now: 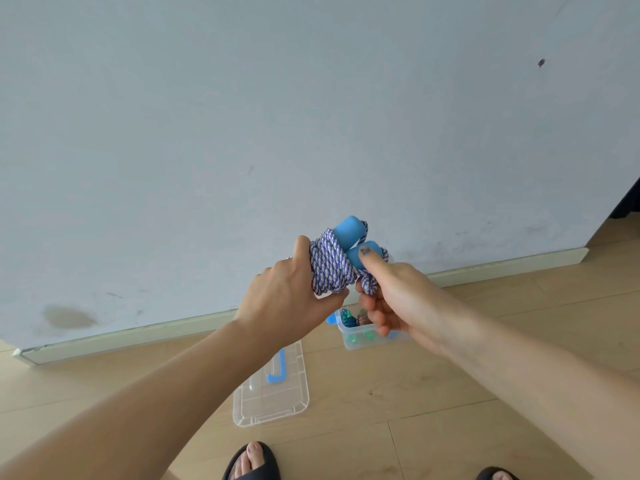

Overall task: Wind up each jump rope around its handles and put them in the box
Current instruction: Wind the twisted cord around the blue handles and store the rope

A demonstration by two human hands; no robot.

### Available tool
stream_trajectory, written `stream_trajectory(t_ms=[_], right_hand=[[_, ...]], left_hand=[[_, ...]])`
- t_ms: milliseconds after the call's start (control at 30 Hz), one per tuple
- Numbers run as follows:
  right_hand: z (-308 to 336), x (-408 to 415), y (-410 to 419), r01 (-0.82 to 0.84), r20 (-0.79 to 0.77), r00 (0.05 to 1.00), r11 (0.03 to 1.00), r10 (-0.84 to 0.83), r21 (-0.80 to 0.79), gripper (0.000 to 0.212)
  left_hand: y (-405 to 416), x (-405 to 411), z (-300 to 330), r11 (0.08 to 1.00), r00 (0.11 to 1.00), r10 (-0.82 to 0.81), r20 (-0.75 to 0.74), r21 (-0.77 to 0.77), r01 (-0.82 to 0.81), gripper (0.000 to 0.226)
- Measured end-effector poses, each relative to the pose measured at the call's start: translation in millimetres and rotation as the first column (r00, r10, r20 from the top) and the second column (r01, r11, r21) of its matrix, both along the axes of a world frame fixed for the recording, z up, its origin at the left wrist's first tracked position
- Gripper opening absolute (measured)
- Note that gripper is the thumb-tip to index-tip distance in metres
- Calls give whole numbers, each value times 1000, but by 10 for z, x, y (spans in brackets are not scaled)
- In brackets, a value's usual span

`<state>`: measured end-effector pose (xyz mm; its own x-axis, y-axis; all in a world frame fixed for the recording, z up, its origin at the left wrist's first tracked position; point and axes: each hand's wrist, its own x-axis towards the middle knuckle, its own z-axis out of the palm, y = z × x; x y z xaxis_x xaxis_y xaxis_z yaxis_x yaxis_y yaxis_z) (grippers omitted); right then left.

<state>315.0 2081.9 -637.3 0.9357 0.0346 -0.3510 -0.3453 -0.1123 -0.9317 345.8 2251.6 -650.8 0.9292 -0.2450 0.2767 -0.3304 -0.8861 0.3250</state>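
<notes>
The jump rope (334, 265), braided purple-white cord coiled round smooth blue handles, sits between my hands: my left hand (287, 299) grips the coil, my right hand (391, 296) pinches its loose end, above the clear plastic box (367, 336) on the floor.

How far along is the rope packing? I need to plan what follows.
Done: other ropes already lie in the open box, its lid off. In hand: the left hand grips the wound blue jump rope while the right hand tucks its end. Left: boxing this bundle.
</notes>
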Motion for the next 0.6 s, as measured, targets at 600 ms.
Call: stream_trajectory(t_ms=[600], right_hand=[[189,12,-72,-109,301,937,967,177,-229,40]], left_hand=[[-90,2,190,583,837,-328,-438,-791,-186,46]])
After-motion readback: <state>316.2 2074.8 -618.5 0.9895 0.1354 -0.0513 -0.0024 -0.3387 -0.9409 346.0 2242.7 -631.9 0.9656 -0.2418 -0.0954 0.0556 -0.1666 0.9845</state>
